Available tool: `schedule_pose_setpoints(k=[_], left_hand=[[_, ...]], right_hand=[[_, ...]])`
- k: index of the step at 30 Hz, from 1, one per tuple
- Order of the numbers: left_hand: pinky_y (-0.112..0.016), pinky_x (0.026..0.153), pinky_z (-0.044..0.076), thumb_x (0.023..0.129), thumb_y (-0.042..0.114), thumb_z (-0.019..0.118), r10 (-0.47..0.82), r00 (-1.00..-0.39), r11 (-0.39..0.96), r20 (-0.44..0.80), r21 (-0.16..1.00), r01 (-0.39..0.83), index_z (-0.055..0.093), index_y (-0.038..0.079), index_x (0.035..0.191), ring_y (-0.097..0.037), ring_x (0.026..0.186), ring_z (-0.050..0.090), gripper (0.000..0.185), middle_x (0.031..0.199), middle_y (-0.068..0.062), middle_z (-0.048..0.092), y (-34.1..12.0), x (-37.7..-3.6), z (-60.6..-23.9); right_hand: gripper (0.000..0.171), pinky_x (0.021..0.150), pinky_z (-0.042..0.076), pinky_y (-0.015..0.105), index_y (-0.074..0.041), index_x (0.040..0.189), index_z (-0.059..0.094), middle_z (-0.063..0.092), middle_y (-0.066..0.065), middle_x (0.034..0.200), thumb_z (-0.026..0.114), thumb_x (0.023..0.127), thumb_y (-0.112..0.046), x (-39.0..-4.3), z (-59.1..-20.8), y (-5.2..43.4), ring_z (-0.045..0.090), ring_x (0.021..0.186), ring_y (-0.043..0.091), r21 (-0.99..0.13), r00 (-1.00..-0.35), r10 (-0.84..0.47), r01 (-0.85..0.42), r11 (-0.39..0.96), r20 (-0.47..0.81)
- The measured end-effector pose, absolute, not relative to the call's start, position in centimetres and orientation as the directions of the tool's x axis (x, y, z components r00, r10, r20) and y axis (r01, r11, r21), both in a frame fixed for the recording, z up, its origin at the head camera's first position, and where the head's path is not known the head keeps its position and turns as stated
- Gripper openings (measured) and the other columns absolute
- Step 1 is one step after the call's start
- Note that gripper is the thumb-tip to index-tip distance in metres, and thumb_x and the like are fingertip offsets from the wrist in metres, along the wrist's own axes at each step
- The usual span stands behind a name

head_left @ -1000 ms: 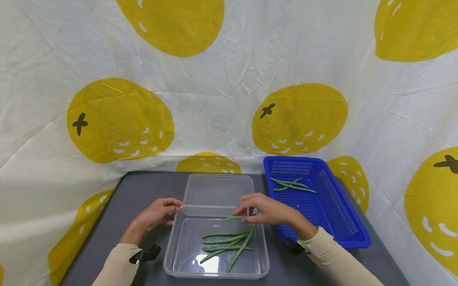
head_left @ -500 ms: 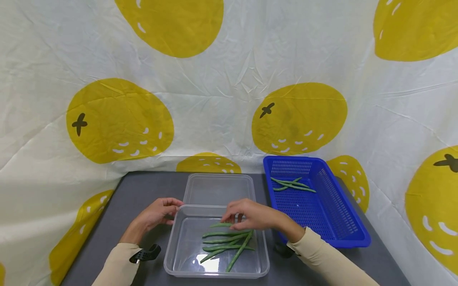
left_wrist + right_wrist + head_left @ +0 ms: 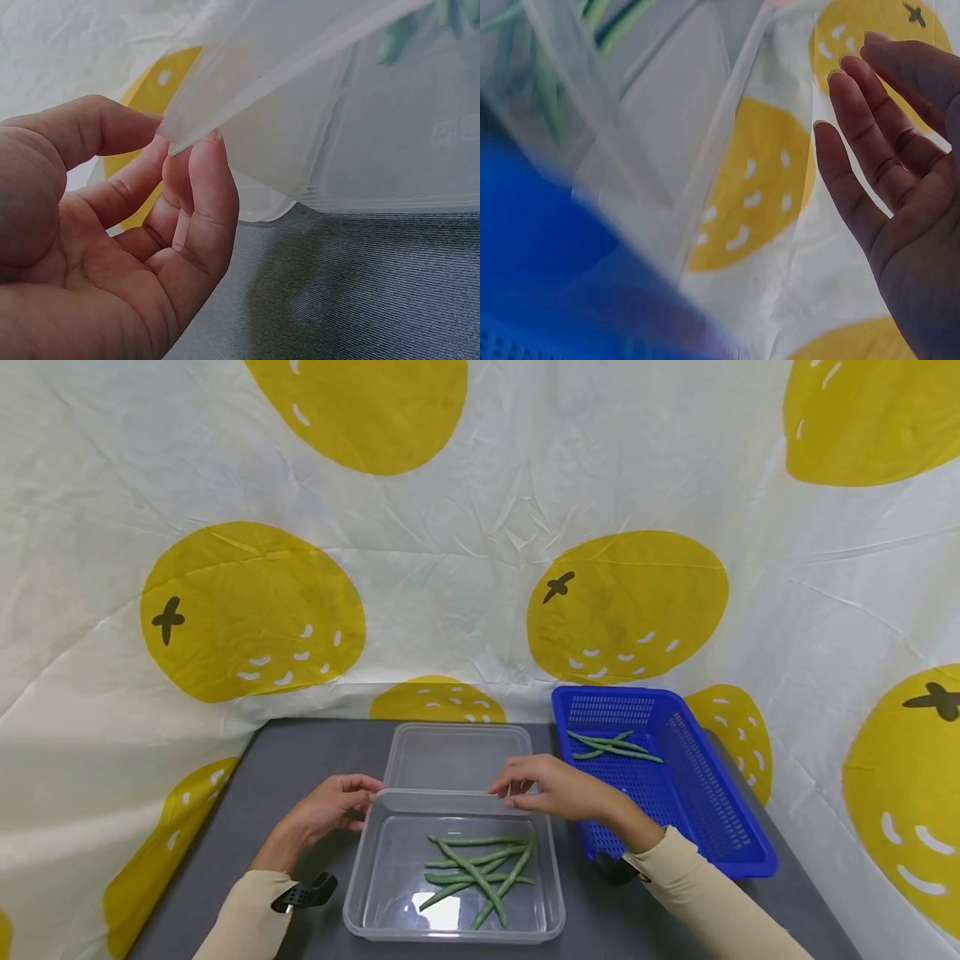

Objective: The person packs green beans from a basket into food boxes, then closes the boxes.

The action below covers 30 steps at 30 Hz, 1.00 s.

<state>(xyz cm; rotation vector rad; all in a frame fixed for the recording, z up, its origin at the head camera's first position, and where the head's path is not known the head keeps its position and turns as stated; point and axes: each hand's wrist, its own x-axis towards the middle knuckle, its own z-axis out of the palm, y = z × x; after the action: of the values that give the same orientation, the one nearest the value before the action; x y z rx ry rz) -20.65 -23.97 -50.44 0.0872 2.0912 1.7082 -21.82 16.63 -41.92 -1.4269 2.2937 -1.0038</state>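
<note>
A clear plastic container (image 3: 358,868) sits at the front of the grey table (image 3: 300,752) with several green beans (image 3: 476,864) lying in it, one crossing the others. My left hand (image 3: 337,803) has its fingers curled at the container's far left corner. In the left wrist view the rim corner (image 3: 176,139) sits against the fingertips of that hand (image 3: 150,225), under the thumb. My right hand (image 3: 551,787) hovers over the far rim, holding nothing. In the right wrist view its fingers (image 3: 870,150) are straight, with the container (image 3: 667,112) beside them.
A clear lid or second tray (image 3: 457,758) lies flat just behind the container. A blue slotted basket (image 3: 750,860) stands to the right with a few green beans (image 3: 611,747) at its far end. A yellow-spotted white cloth hangs behind and at both sides.
My right hand carried one bean down into the container, let it go and lifted back to the far rim. That bean now lies across the others. The left hand stayed put.
</note>
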Motion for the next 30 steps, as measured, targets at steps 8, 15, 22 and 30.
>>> schedule_pose_setpoints(k=[8, 15, 22, 30], left_hand=[[-0.035, 0.071, 0.057, 0.098, 0.011, 0.058, 0.327, -0.900, 0.230, -0.287, 0.948, -0.219, 0.058, -0.008, 0.132, -0.022, 0.090, 0.063, 0.039, 0.112, -0.020, 0.067, -24.0, -20.5, -50.3], [-0.035, 0.071, 0.057, 0.098, 0.012, 0.058, 0.324, -0.902, 0.229, -0.286, 0.949, -0.219, 0.058, -0.007, 0.131, -0.021, 0.090, 0.062, 0.038, 0.112, -0.020, 0.066, -24.0, -20.6, -50.3], [-0.035, 0.070, 0.058, 0.099, 0.012, 0.058, 0.327, -0.900, 0.228, -0.289, 0.948, -0.222, 0.058, -0.008, 0.132, -0.021, 0.089, 0.062, 0.038, 0.110, -0.019, 0.067, -24.0, -20.7, -50.5], [-0.035, 0.070, 0.058, 0.098, 0.012, 0.058, 0.322, -0.901, 0.225, -0.292, 0.948, -0.227, 0.058, -0.008, 0.131, -0.021, 0.089, 0.062, 0.038, 0.111, -0.019, 0.067, -24.0, -20.7, -50.7]], right_hand=[[0.027, 0.084, 0.056, 0.037, -0.021, 0.126, 0.069, 0.067, -0.006, 0.111, 0.062, 0.101, -0.011, -23.4, -41.6, 20.6, 0.066, 0.100, 0.013, -0.668, -0.614, -0.779, -0.635, 0.388, 0.132], [0.025, 0.089, 0.055, 0.036, -0.022, 0.121, 0.070, 0.070, -0.009, 0.108, 0.066, 0.099, -0.011, -25.0, -42.3, 23.7, 0.066, 0.100, 0.012, -0.638, -0.735, -0.659, -0.586, 0.499, 0.159], [0.025, 0.089, 0.056, 0.038, -0.012, 0.122, 0.070, 0.071, 0.008, 0.109, 0.065, 0.098, -0.008, -26.4, -43.1, 26.0, 0.067, 0.100, 0.020, -0.683, -0.807, -0.577, -0.493, 0.540, 0.126], [0.027, 0.089, 0.055, 0.040, -0.010, 0.124, 0.069, 0.071, 0.005, 0.111, 0.066, 0.098, -0.009, -28.3, -44.4, 28.4, 0.067, 0.099, 0.023, -0.665, -0.853, -0.514, -0.436, 0.607, 0.089]])
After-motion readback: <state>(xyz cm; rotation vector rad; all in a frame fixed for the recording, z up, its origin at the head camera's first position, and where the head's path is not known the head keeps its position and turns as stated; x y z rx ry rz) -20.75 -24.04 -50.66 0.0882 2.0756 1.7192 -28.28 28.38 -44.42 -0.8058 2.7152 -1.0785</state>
